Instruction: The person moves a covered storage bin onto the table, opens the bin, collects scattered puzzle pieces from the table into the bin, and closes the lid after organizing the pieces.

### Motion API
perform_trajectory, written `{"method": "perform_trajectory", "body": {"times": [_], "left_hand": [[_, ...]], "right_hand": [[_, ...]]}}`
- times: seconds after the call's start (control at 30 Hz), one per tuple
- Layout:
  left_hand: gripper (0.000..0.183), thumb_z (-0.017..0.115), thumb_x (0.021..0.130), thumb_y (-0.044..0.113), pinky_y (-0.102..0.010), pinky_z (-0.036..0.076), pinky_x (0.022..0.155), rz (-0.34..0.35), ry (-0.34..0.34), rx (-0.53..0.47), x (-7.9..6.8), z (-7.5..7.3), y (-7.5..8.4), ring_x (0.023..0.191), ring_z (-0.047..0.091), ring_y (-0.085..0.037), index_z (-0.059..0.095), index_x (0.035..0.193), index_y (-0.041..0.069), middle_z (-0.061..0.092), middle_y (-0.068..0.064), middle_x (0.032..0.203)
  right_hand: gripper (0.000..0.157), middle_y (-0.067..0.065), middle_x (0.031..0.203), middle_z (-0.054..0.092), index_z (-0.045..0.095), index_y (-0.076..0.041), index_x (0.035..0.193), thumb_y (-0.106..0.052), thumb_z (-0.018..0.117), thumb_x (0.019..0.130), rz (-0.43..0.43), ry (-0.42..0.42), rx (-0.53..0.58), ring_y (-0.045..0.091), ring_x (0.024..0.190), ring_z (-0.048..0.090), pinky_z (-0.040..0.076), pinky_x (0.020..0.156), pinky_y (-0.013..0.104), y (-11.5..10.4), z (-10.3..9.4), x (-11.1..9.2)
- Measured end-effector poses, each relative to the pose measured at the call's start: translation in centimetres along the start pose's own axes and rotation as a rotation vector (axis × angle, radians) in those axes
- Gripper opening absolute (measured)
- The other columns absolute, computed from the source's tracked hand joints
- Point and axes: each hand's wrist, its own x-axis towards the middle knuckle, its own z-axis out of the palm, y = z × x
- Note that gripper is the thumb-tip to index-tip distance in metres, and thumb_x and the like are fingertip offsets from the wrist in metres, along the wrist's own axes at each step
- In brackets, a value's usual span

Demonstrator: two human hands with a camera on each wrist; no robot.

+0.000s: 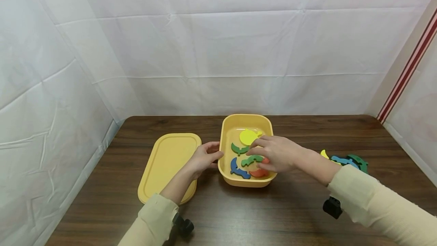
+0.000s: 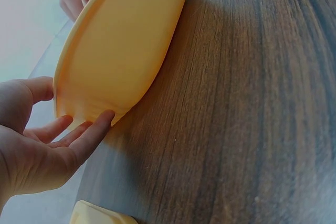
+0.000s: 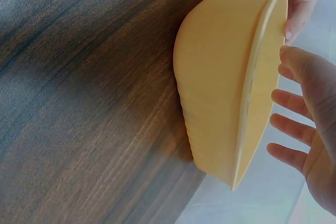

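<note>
A yellow plastic box (image 1: 246,182) stands on the table with several flat shaped pieces inside. Among them are a yellow round piece (image 1: 248,137), a green crescent piece (image 1: 238,149), a wavy green piece (image 1: 252,160), a blue piece (image 1: 240,170) and a red-orange piece (image 1: 258,173). My left hand (image 1: 203,158) holds the box's left wall, thumb at the rim and fingers against the outside. Over the box's right side hovers my right hand (image 1: 278,153), fingers spread and pointing down inside. The right wrist view shows nothing in its fingers (image 3: 289,124). It partly covers the red-orange piece.
A yellow lid (image 1: 167,162) lies flat on the table left of the box. To the right, a small pile of yellow, blue (image 1: 345,161) and green (image 1: 358,162) pieces sits behind my right forearm. White cloth walls (image 1: 232,44) border the table's back and sides.
</note>
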Motion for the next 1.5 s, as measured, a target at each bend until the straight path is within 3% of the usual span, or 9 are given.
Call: {"method": "perform_trajectory", "body": {"times": [0.27, 0.5, 0.87, 1.2, 1.5], "left_hand": [[0.043, 0.056, 0.09, 0.011, -0.038, 0.055, 0.078, -0.002, 0.002, 0.001, -0.1, 0.1, 0.2, 0.105, 0.058, -0.028, 0.046, 0.132, 0.003, 0.052, -0.017, 0.127], [0.045, 0.056, 0.09, 0.01, -0.038, 0.055, 0.078, -0.002, 0.006, -0.009, -0.3, 0.1, 0.4, 0.106, 0.058, -0.029, 0.045, 0.133, 0.002, 0.052, -0.018, 0.127], [0.044, 0.056, 0.09, 0.011, -0.038, 0.055, 0.078, -0.004, 0.006, -0.004, -0.3, 0.0, 0.4, 0.106, 0.058, -0.029, 0.045, 0.132, 0.003, 0.052, -0.018, 0.126], [0.044, 0.056, 0.09, 0.01, -0.038, 0.055, 0.078, -0.002, -0.001, -0.008, 0.0, 0.0, 0.1, 0.107, 0.058, -0.03, 0.045, 0.132, 0.002, 0.05, -0.019, 0.127], [0.045, 0.055, 0.09, 0.011, -0.038, 0.055, 0.078, 0.0, -0.001, -0.005, -0.2, 0.0, 0.2, 0.107, 0.058, -0.03, 0.044, 0.133, 0.001, 0.05, -0.019, 0.128]], "right_hand": [[0.038, -0.001, 0.117, 0.057, 0.058, -0.023, 0.12, -0.037, 0.063, 0.085, 0.007, 0.019, -0.02, 0.02, 0.11, 0.053, 0.048, 0.09, 0.04, 0.3, -0.8, -0.5], [0.036, 0.001, 0.11, 0.059, 0.061, -0.02, 0.114, -0.03, 0.07, 0.08, -0.026, 0.105, -0.025, 0.021, 0.101, 0.056, 0.051, 0.085, 0.037, 0.9, -2.0, -1.2], [0.035, 0.0, 0.108, 0.06, 0.063, -0.019, 0.112, -0.029, 0.07, 0.079, 0.016, 0.189, -0.06, 0.018, 0.097, 0.057, 0.052, 0.08, 0.034, 2.1, -2.4, -2.9], [0.043, 0.0, 0.118, 0.057, 0.058, -0.02, 0.122, -0.034, 0.066, 0.082, 0.124, 0.203, -0.025, 0.021, 0.108, 0.054, 0.049, 0.086, 0.041, 3.6, -2.3, -5.2], [0.047, 0.002, 0.122, 0.054, 0.055, -0.02, 0.125, -0.035, 0.065, 0.082, 0.227, 0.215, -0.018, 0.025, 0.109, 0.054, 0.05, 0.081, 0.046, 5.1, -1.6, -7.3]]}}
